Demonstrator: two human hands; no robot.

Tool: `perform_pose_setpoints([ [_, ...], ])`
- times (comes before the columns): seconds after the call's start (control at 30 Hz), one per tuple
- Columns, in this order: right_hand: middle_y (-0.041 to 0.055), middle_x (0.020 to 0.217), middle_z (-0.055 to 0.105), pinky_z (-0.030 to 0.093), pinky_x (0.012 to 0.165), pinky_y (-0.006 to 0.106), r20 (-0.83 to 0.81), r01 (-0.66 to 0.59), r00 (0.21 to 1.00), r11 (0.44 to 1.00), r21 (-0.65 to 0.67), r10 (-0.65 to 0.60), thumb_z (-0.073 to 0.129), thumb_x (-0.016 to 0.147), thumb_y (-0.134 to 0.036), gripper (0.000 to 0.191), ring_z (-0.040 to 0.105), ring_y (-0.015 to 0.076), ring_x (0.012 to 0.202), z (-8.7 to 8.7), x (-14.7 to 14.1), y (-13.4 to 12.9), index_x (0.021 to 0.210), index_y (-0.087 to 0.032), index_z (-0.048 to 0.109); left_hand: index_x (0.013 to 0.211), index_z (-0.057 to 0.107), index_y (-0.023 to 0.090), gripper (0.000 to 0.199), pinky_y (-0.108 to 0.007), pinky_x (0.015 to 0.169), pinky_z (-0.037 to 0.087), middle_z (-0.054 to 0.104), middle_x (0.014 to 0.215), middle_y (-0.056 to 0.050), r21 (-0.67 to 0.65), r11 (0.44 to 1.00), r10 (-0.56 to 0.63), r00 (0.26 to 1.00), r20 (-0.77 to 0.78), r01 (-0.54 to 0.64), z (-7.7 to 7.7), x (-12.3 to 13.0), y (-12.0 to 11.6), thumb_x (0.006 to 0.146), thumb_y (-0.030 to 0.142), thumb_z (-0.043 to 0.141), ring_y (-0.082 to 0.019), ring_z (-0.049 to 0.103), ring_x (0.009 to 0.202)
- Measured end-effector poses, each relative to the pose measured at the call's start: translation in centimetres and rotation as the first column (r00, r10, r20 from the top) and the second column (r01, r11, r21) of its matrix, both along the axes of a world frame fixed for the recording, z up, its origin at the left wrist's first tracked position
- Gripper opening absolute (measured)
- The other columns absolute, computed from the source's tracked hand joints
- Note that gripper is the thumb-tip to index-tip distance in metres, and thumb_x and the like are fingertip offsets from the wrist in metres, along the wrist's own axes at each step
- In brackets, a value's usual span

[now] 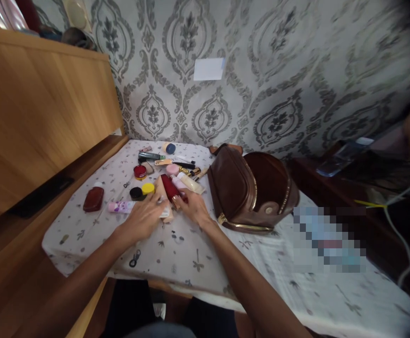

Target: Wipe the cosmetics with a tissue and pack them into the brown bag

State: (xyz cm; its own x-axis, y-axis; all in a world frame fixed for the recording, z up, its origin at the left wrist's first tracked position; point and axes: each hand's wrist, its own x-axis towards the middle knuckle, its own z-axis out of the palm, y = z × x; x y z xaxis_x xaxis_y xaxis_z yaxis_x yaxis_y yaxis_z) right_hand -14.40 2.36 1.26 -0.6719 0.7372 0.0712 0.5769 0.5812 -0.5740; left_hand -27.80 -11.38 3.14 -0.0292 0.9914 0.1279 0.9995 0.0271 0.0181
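Observation:
My left hand (pixel 143 218) lies over a white-and-purple tube (pixel 119 207), its fingers spread and reaching onto a beige tube (pixel 160 188). Its thumb is largely hidden. My right hand (pixel 194 209) has its fingers closed at the lower end of a dark red tube (pixel 169 186). Close by lie a cream-coloured tube (pixel 190 183), a round pink container (pixel 172 169), a yellow lid (pixel 148 188) and a black lid (pixel 136 193). To the right of my hands stands a brown cosmetic bag (pixel 231 183), unzipped with its mouth gaping.
Behind the hands are a red jar (pixel 140 172), a dark green tube (pixel 151 156) and a blue-capped bottle (pixel 170 149). A red-brown case (pixel 94 199) sits left on the patterned cloth (pixel 197 258). A wooden cabinet (pixel 46 98) borders the left; a blurred pack (pixel 328 239) lies right.

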Motion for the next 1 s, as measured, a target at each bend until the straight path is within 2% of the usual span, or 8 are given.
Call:
perform_pose_setpoints([
  [0.17, 0.0039, 0.089, 0.076, 0.044, 0.071, 0.025, -0.020, -0.021, 1.000, 0.999, -0.047, 0.021, 0.055, 0.094, -0.033, 0.035, 0.066, 0.0169, 0.077, -0.2, 0.1, 0.5, 0.123, -0.019, 0.069, 0.127, 0.060, 0.021, 0.038, -0.045, 0.092, 0.053, 0.059, 0.126, -0.014, 0.013, 1.000, 0.016, 0.998, 0.064, -0.017, -0.4, -0.5, 0.4, 0.091, 0.015, 0.052, -0.031, 0.055, 0.120],
  [0.37, 0.0049, 0.091, 0.077, 0.044, 0.071, 0.025, -0.018, -0.066, 0.998, 0.996, -0.061, 0.065, 0.054, 0.094, -0.035, 0.038, 0.067, 0.0180, 0.078, 0.0, 0.3, 0.3, 0.124, -0.018, 0.068, 0.134, 0.055, 0.024, 0.042, -0.043, 0.092, 0.054, 0.055, 0.137, -0.014, 0.034, 0.999, 0.022, 0.998, 0.060, -0.024, -1.3, -1.0, 0.2, 0.092, 0.019, 0.054, -0.031, 0.052, 0.126],
  [0.5, 0.0060, 0.091, 0.077, 0.044, 0.070, 0.026, -0.027, -0.046, 0.999, 0.998, -0.031, 0.045, 0.058, 0.090, -0.036, 0.041, 0.067, 0.0194, 0.078, -0.4, -0.1, 0.0, 0.125, -0.018, 0.066, 0.140, 0.050, 0.027, 0.051, -0.042, 0.086, 0.057, 0.050, 0.145, -0.016, 0.013, 1.000, 0.025, 0.999, -0.029, -0.024, -1.7, -0.7, 0.3, 0.091, 0.013, 0.052, -0.033, 0.049, 0.132],
  [0.6, 0.0057, 0.086, 0.076, 0.043, 0.069, 0.026, -0.045, -0.015, 0.999, 1.000, -0.006, 0.015, 0.055, 0.090, -0.035, 0.037, 0.066, 0.0192, 0.075, -0.8, -0.3, 0.1, 0.120, -0.018, 0.069, 0.141, 0.049, 0.028, 0.053, -0.041, 0.080, 0.059, 0.049, 0.147, -0.017, -0.007, 0.998, 0.060, 0.994, -0.096, -0.061, -1.4, 0.0, 0.3, 0.091, 0.010, 0.050, -0.035, 0.049, 0.133],
  [0.8, 0.0040, 0.078, 0.073, 0.042, 0.062, 0.026, -0.134, -0.067, 0.990, 0.993, -0.098, 0.054, 0.053, 0.090, -0.040, 0.039, 0.062, 0.0171, 0.065, -1.1, 0.0, 0.7, 0.115, -0.016, 0.070, 0.146, 0.044, 0.025, 0.060, -0.040, 0.081, 0.061, 0.049, 0.146, -0.019, -0.091, 0.991, 0.088, 0.985, -0.149, -0.102, -0.5, 0.6, 0.8, 0.091, 0.003, 0.045, -0.033, 0.051, 0.133],
  [0.93, 0.0029, 0.077, 0.072, 0.042, 0.061, 0.025, -0.187, -0.114, 0.979, 0.981, -0.155, 0.084, 0.054, 0.089, -0.042, 0.035, 0.062, 0.0166, 0.066, -1.1, 0.3, 1.1, 0.106, -0.017, 0.072, 0.148, 0.042, 0.024, 0.067, -0.039, 0.080, 0.061, 0.051, 0.144, -0.020, -0.121, 0.988, 0.077, 0.984, -0.158, -0.097, -0.6, 0.1, 1.3, 0.086, 0.001, 0.050, -0.033, 0.053, 0.131],
  [1.0, 0.0025, 0.078, 0.072, 0.043, 0.061, 0.025, -0.205, -0.122, 0.975, 0.974, -0.190, 0.083, 0.055, 0.089, -0.042, 0.034, 0.063, 0.0164, 0.066, -1.1, 0.4, 1.1, 0.107, -0.018, 0.072, 0.149, 0.041, 0.023, 0.066, -0.038, 0.078, 0.062, 0.051, 0.144, -0.020, -0.124, 0.986, 0.090, 0.981, -0.174, -0.112, -0.8, -0.1, 1.5, 0.087, 0.002, 0.050, -0.033, 0.054, 0.129],
])
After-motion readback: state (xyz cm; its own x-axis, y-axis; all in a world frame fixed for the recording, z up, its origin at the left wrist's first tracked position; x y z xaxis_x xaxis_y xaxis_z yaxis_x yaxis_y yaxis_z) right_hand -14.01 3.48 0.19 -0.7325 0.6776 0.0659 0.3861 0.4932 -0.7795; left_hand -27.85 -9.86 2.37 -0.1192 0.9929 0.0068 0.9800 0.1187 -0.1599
